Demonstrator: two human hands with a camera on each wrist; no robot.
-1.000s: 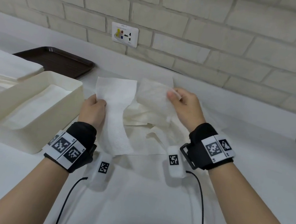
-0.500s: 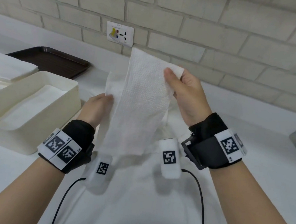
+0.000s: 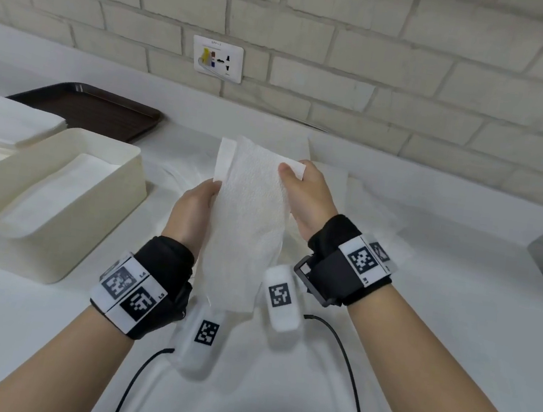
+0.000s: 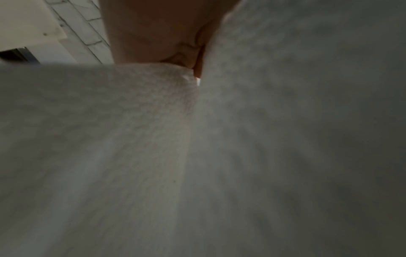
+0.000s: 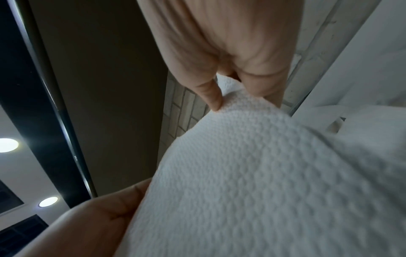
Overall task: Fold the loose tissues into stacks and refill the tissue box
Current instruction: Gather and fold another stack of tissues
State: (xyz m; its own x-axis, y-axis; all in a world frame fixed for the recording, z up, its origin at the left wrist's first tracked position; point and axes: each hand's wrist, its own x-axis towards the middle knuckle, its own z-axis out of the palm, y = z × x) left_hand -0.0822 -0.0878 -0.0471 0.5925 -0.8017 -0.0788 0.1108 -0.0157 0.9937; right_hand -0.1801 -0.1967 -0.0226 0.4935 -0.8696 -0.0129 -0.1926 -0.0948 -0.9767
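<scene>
Left wrist view nearly all dim, blurred tissue (image 4: 285, 139); fingers hidden behind the sheet. Tissue (image 3: 247, 223) held upright in the air over the table (image 3: 455, 316), right of the box (image 3: 123, 165). Right hand (image 3: 302, 196) raised, pinching its top corner. Left hand (image 3: 193, 209) lower, gripping the left edge; exact finger hold unclear.

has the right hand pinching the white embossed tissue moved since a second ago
Yes. The right hand rose off the pile, lifting the white embossed tissue towards the wall socket.
</scene>
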